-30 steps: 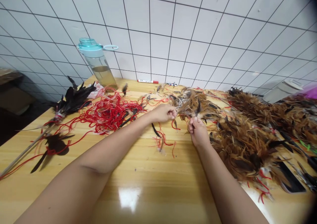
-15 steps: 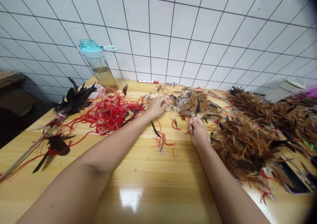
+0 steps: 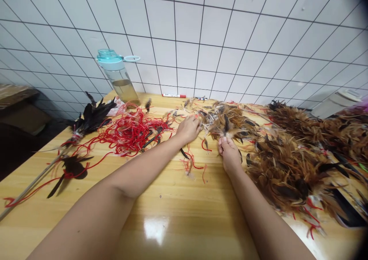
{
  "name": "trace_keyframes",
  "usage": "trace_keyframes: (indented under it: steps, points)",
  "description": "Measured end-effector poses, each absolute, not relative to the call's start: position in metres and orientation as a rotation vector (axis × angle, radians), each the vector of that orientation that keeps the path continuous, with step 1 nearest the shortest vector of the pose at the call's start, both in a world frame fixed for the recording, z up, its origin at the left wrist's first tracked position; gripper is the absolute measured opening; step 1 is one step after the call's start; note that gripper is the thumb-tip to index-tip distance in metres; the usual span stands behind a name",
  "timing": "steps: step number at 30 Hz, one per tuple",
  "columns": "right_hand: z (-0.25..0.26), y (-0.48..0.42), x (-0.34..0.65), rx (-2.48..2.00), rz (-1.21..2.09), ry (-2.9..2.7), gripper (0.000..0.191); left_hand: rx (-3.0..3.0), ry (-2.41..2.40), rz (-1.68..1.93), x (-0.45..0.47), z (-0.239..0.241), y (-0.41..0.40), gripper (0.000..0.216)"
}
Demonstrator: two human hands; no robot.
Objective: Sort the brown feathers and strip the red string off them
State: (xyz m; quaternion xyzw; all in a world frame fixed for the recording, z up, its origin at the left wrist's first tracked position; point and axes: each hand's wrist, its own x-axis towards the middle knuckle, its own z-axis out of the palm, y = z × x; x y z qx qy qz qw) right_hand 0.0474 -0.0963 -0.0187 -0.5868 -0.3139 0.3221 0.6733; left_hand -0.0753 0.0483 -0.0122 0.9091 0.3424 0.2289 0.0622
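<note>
My right hand [image 3: 230,152] is closed in a pinch on the base of some feathers [image 3: 225,126], which are dark in the middle with brown and pale fluff around them. These stand up at the front edge of a loose pile of brown and whitish feathers [image 3: 238,116]. At the left side of that pile is my left hand [image 3: 189,130], its fingers curled together and partly turned from view; what they grip, if anything, is hidden. Short red strings [image 3: 195,164] with a thin dark feather lie on the table just in front of the hands.
Tangled red string [image 3: 129,131] lies left, near black feathers [image 3: 94,112] tied to a stick [image 3: 34,181]. Behind stand a water bottle [image 3: 122,80] and a marker [image 3: 174,96]. Big brown feather bundles [image 3: 287,168] and a phone [image 3: 349,212] cover the right.
My left hand has moved slightly right, toward the feather pile, and turned its back upward. My right hand keeps its pinch on the feathers. The view has shifted a little.
</note>
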Motion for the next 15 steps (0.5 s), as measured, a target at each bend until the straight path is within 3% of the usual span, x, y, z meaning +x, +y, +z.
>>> trace_keyframes:
  steps: [7,15]
  points:
    - [-0.019,-0.098,0.048,-1.324,0.720,-0.700,0.036,2.582,1.081,0.747,-0.080,-0.009,0.057,0.016]
    - [-0.020,-0.097,0.050,-1.327,0.727,-0.650,0.040,1.617,0.770,0.838,-0.071,0.011,0.037,0.018]
